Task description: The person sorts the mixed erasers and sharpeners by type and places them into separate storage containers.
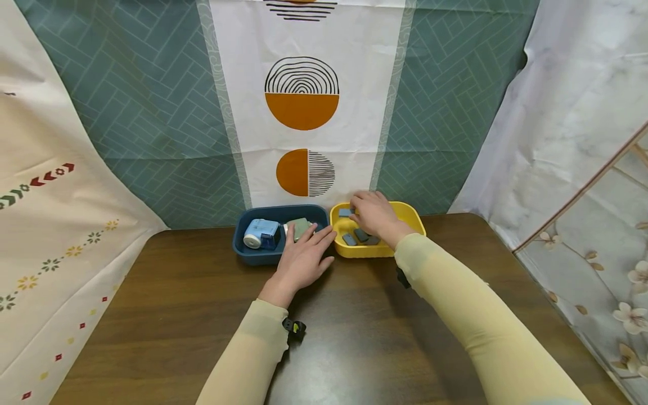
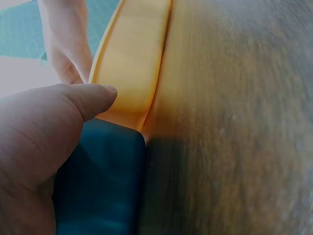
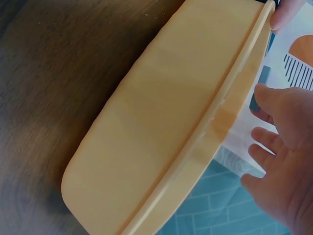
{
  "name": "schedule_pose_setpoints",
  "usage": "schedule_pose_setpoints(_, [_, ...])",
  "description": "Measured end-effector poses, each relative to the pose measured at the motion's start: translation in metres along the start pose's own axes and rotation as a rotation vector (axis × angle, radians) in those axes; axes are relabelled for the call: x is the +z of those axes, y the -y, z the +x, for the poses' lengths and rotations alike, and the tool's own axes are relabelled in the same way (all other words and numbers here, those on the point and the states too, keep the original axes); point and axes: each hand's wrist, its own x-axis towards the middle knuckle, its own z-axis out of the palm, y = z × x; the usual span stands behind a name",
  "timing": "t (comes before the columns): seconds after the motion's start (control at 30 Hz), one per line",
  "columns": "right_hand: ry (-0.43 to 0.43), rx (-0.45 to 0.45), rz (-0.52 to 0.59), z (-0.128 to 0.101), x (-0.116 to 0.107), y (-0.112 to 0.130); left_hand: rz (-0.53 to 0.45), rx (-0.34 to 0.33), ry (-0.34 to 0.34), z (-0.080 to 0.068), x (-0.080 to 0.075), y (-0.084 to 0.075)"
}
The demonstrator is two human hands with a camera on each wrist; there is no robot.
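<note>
Yellow tray (image 1: pixel 411 219): on the table (image 1: pixel 167 315) at the far edge, against the backdrop; holds several small grey-blue blocks (image 1: pixel 361 235). Touches the blue tray on its left side.
Blue tray (image 1: pixel 243 250): just left of the yellow one; holds a light-blue device (image 1: pixel 261 233) and a green block (image 1: pixel 301 227).
Right hand (image 1: pixel 373 212): inside the yellow tray, over its back half, fingers curled down at a blue block (image 1: pixel 346 212) near the back-left corner. Looks like fingertips are on it, but cannot tell whether it is actually pinched. Right wrist view shows the fingers (image 3: pixel 266 147) loosely bent past the tray rim (image 3: pixel 230 112), a dark block edge just beside them.
Left hand (image 1: pixel 302 260): flat on the table in front of the seam between the two trays, fingers straight, spread, tips reaching the blue tray's near-right corner and the green block. Holds nothing. Left wrist view: thumb (image 2: pixel 83 100) lies over the blue tray corner (image 2: pixel 102 176), next to the yellow rim (image 2: pixel 129 58).
Sleeves: pale yellow on both arms.
Backdrop: teal herringbone cloth with a white panel of orange half-circles (image 1: pixel 301 111).
</note>
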Motion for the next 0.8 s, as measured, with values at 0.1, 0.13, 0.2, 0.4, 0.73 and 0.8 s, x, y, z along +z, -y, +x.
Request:
schedule_pose_setpoints(0.1, [-0.002,-0.004,-0.005,0.0010,-0.0006,0.0001,-0.003,-0.002,0.008,0.0005,-0.0001,-0.0004])
schedule_pose_setpoints(0.13, [-0.003,-0.003,-0.004,0.0012,-0.0009,0.0004,-0.003,-0.002,0.008,0.0007,0.0000,-0.0004])
schedule_pose_setpoints(0.2, [-0.003,-0.001,0.002,0.0017,-0.0012,0.0014,-0.007,-0.006,0.014,0.0010,-0.0002,-0.0005])
schedule_pose_setpoints(0.4, [0.009,0.023,0.006,0.0041,0.0008,0.0049,-0.020,-0.008,0.016,0.0013,0.0005,-0.0004])
schedule_pose_setpoints(0.73, [0.038,0.042,-0.018,0.0027,0.0056,0.0090,-0.002,-0.009,0.019,-0.0004,0.0016,0.0002])
schedule_pose_setpoints(0.8, [0.047,0.047,-0.005,0.0006,0.0037,0.0074,-0.001,-0.008,0.018,-0.0004,0.0014,0.0008])
